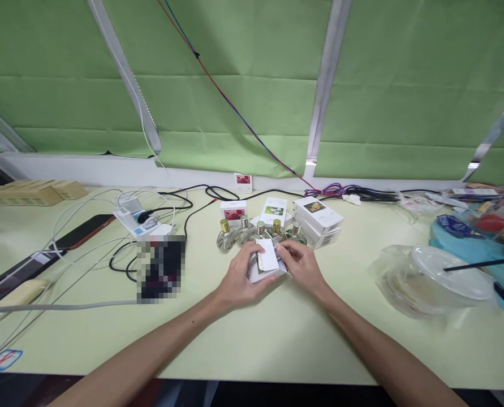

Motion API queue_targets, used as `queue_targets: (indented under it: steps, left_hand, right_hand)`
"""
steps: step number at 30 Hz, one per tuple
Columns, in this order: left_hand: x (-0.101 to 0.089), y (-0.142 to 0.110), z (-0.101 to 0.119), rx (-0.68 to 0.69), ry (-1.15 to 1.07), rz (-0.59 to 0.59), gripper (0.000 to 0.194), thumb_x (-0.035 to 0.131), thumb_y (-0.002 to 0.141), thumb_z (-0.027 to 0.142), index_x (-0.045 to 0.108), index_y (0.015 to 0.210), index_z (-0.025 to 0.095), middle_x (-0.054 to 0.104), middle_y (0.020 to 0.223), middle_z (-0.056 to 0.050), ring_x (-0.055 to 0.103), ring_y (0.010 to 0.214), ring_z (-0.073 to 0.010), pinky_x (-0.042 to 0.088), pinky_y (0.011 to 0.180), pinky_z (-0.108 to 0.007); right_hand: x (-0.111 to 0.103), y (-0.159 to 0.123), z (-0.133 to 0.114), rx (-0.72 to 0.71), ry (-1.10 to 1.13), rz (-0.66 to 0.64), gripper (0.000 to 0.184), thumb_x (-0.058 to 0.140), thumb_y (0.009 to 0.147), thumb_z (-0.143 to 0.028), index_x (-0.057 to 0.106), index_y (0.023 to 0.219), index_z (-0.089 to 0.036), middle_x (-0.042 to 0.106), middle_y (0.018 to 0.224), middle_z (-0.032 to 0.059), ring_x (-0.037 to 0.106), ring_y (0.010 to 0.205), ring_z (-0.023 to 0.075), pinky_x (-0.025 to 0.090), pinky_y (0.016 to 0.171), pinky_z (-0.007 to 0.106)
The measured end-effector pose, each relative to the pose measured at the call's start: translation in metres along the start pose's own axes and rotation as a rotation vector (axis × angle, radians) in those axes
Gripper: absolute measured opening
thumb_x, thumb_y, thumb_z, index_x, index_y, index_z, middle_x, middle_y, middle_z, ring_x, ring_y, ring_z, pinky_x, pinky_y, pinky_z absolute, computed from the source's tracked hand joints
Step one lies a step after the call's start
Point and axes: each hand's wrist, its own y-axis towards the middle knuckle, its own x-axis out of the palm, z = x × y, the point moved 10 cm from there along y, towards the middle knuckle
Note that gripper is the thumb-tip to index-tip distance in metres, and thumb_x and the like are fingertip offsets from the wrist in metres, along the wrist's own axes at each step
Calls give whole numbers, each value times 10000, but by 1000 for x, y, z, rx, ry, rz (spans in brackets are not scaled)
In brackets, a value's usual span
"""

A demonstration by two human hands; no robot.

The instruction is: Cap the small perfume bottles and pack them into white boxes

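Both hands (240, 275) (306, 265) hold a white box (262, 275) over a pale table (277, 339) before green sheeting (243, 102).

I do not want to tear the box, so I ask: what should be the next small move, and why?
Probably the right hand should gently ease the flap while the left hand steadies the box. The left hand grips the box, the flap appears raised, and the right fingertips are close beside it. What lies inside is hidden.
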Motion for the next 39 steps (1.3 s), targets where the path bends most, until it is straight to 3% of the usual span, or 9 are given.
queue_targets:
  steps: [8, 23, 32, 39]
  left_hand:
    - [5, 0, 1, 62, -31, -67, 529, 795, 783, 327, 469, 1188, 232, 591, 1148, -103, 620, 973, -222, 519, 763, -315]
    - [-1, -1, 1, 14, -17, -7, 530, 809, 767, 340, 478, 1167, 231, 597, 1074, -74, 612, 912, -202, 506, 745, -302]
    - [3, -1, 5, 94, -42, -42, 533, 798, 781, 308, 465, 1191, 236, 585, 1138, -93, 610, 983, -217, 514, 790, -317]
    - [4, -1, 3, 71, -28, -61, 536, 793, 785, 326, 460, 1195, 235, 584, 1150, -101, 605, 993, -226, 515, 807, -336]
  right_hand:
    - [3, 1, 6, 37, -10, -41, 439, 589, 911, -574, 685, 803, -160, 633, 729, 35, 501, 622, 149, 374, 564, 272]
    - [5, -1, 1, -8, -59, -47, 362, 593, 926, -500, 683, 804, -172, 605, 715, 25, 470, 634, 146, 365, 590, 277]
    - [7, -1, 4, 11, -48, -76, 419, 563, 937, -538, 682, 802, -160, 607, 712, 29, 469, 627, 147, 359, 583, 278]
    - [9, 0, 5, 6, -60, -92, 457, 551, 941, -566, 683, 772, -162, 634, 740, 34, 492, 642, 152, 379, 594, 274]
